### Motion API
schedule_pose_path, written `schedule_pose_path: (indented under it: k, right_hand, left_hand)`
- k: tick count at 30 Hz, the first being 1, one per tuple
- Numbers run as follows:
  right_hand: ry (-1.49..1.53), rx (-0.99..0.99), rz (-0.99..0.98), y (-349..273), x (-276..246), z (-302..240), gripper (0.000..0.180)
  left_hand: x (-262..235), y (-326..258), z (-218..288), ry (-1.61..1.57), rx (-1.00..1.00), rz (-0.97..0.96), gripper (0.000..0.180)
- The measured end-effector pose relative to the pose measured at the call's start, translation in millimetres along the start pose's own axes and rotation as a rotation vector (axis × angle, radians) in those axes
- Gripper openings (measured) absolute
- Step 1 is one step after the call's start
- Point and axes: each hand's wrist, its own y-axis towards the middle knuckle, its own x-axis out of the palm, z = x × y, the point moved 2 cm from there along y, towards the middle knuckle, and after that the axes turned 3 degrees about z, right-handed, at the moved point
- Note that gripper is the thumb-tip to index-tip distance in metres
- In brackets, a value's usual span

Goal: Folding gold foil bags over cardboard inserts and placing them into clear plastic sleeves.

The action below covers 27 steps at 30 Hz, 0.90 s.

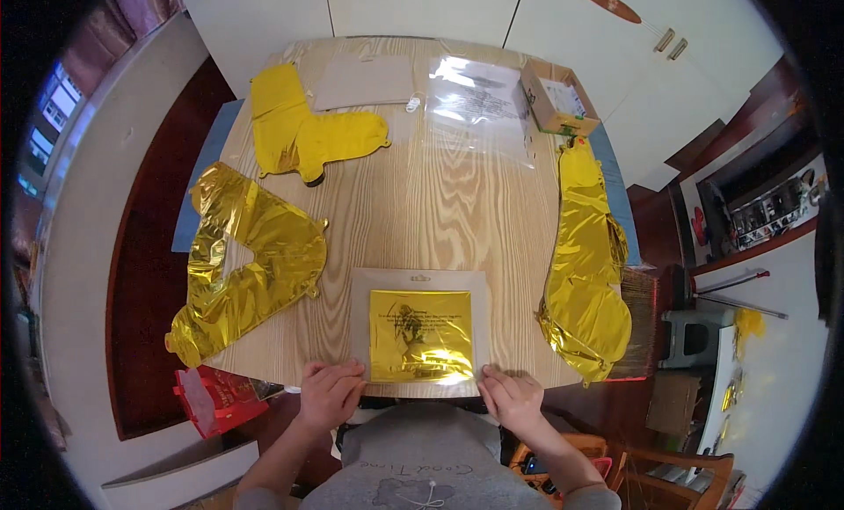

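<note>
A clear plastic packet (420, 286) with a folded gold foil balloon (420, 334) inside lies flat at the near edge of the wooden table (422, 193). My left hand (330, 391) grips the packet's near left corner. My right hand (510, 396) grips its near right corner. Both hands pinch the bottom edge with fingers closed on it.
An inflated gold foil balloon (242, 264) lies at the left, a yellow one (308, 132) at the far left, another gold one (585, 264) along the right edge. An empty clear wrapper (479, 101), a grey envelope (365, 81) and a small cardboard box (558, 101) sit at the back. A red bag (215, 396) hangs below left.
</note>
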Motion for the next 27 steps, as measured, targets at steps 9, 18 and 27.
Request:
schedule_pose_path:
  k: [9, 18, 27]
  right_hand:
    - [-0.013, 0.092, 0.102, 3.7, 11.0, -8.9, 0.016]
    - [-0.053, 0.281, 0.0, 15.6, 12.9, -17.9, 0.018]
    - [-0.07, 0.403, -0.004, 10.5, 19.1, -18.1, 0.015]
  left_hand:
    - [8.8, 4.2, 4.5, 0.037, -0.082, 0.076, 0.012]
    - [11.5, 11.3, 17.1, 0.13, -0.117, 0.069, 0.012]
    - [19.5, 7.6, 17.1, 0.075, -0.273, 0.101, 0.015]
